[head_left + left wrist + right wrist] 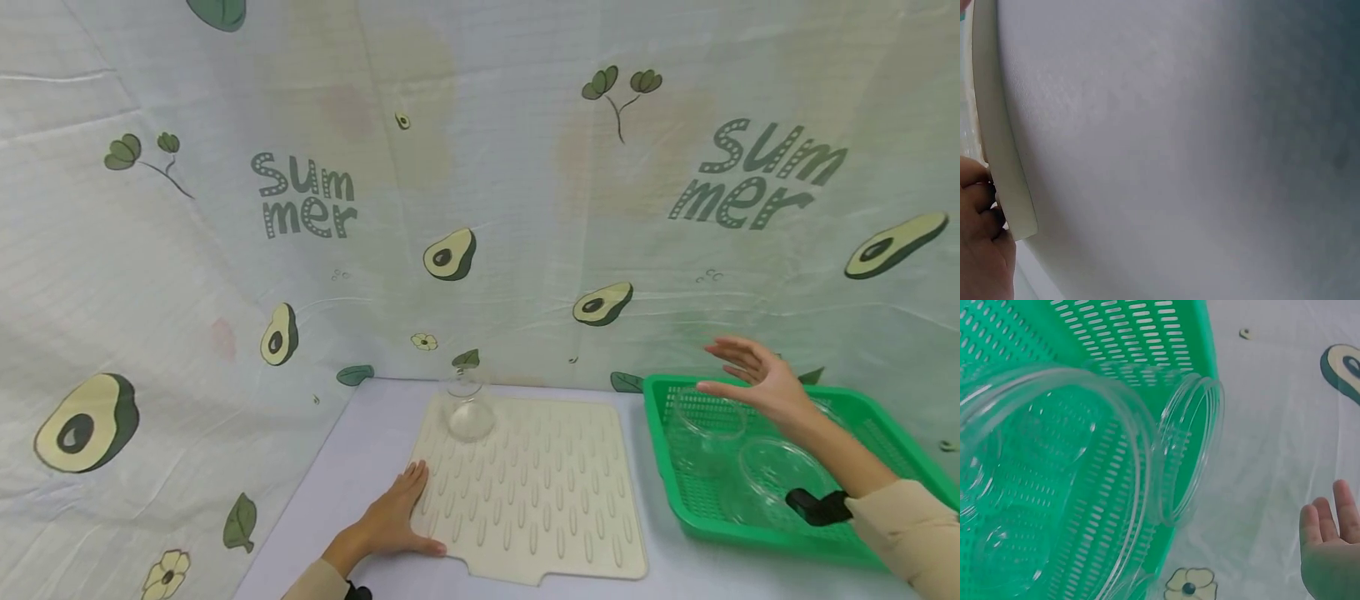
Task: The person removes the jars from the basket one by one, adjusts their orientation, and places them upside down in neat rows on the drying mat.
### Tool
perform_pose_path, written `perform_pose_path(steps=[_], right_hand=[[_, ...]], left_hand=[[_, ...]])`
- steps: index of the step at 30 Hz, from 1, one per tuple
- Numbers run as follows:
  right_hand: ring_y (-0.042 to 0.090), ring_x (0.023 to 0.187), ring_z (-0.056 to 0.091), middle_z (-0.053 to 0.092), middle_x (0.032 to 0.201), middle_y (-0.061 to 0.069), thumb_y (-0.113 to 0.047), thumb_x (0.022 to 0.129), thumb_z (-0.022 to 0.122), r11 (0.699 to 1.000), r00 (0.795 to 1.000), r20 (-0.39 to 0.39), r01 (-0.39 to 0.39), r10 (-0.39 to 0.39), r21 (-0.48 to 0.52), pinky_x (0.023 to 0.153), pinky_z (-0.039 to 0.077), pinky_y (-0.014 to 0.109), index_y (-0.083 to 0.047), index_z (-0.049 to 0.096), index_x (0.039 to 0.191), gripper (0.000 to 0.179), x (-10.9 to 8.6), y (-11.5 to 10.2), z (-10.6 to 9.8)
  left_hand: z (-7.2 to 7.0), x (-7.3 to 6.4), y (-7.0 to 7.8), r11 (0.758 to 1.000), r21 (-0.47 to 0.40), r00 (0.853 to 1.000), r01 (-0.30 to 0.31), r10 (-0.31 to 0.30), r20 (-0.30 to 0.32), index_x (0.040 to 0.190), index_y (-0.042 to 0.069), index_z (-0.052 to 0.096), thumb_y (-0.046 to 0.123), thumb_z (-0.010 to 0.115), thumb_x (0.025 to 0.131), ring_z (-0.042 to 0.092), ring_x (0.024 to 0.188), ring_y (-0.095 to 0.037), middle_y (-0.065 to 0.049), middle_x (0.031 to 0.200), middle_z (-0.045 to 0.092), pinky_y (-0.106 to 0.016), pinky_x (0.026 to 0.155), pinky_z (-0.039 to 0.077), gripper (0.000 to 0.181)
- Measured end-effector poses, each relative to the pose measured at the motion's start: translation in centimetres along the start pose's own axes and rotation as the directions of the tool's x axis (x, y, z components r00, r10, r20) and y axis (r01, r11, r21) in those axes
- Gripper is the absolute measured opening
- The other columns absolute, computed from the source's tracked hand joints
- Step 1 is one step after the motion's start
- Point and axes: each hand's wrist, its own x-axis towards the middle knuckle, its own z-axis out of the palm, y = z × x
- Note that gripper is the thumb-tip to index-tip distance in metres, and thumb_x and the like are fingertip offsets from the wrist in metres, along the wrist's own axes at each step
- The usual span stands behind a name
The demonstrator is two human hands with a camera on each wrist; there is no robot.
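Note:
My left hand [390, 512] rests at the near left corner of a cream ribbed drying mat [540, 500], its fingers along the left edge and its thumb at the front edge. The left wrist view shows that hand [985, 244] against the mat's side [1000, 137]. A clear jar [469, 417] stands on the mat's far left part. My right hand [765, 387] hovers over a green basket [663, 475], fingers and thumb spread, holding nothing. Inside the basket are several clear round jars [783, 471]. In the right wrist view the right hand [1335, 550] is apart from the nearest jar [1191, 450].
A white table surface [360, 450] lies under the mat and basket. Behind and to the left hangs a pale cloth [510, 183] printed with avocados, flowers and lettering. The basket's raised rim [750, 546] borders the right side of the work area.

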Motion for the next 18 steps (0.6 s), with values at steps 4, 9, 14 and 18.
perform_pose_path(steps=[4,9,14,18], right_hand=[[-0.011,0.116,0.048,0.053,0.132,-0.016,0.001,0.091,0.071,1.0,1.0,-0.018,-0.017,0.017,-0.018,0.089,0.043,0.008,-0.019,0.041,0.147,0.067,-1.0,0.5,-0.8],[-0.012,0.114,0.049,0.055,0.13,-0.018,0.003,0.091,0.07,1.0,1.0,-0.023,-0.015,0.014,-0.028,0.087,0.044,0.008,-0.019,0.041,0.148,0.068,-2.3,1.2,-1.7],[-0.011,0.115,0.051,0.056,0.129,-0.019,0.007,0.09,0.068,1.0,0.999,-0.03,-0.02,0.019,-0.021,0.087,0.043,0.008,-0.02,0.042,0.147,0.068,-4.0,1.8,-2.6],[-0.014,0.111,0.05,0.054,0.126,-0.023,0.003,0.092,0.069,0.996,0.997,-0.032,-0.076,0.075,-0.053,0.083,0.044,0.006,-0.028,0.041,0.145,0.068,-5.4,2.3,-3.5]], left_hand=[[0.0,0.0,0.0,1.0,0.002,1.0,-0.002,0.002,-0.003,0.155,-0.008,0.02,0.078,0.076,0.063,0.013,0.149,-0.04,-0.024,0.162,0.015,-0.055,0.116,0.021,0.138],[0.0,-0.1,0.1,1.0,0.001,1.0,-0.007,0.007,-0.007,0.154,-0.008,0.021,0.078,0.076,0.063,0.014,0.149,-0.04,-0.025,0.162,0.016,-0.055,0.116,0.021,0.137],[0.0,-0.1,0.1,1.0,0.005,1.0,-0.004,0.004,-0.004,0.154,-0.009,0.021,0.077,0.076,0.063,0.014,0.149,-0.04,-0.025,0.162,0.017,-0.054,0.117,0.02,0.136],[0.1,-0.1,0.0,1.0,0.001,1.0,-0.006,0.006,-0.004,0.154,-0.009,0.021,0.077,0.076,0.064,0.014,0.149,-0.04,-0.025,0.162,0.016,-0.055,0.117,0.021,0.136]])
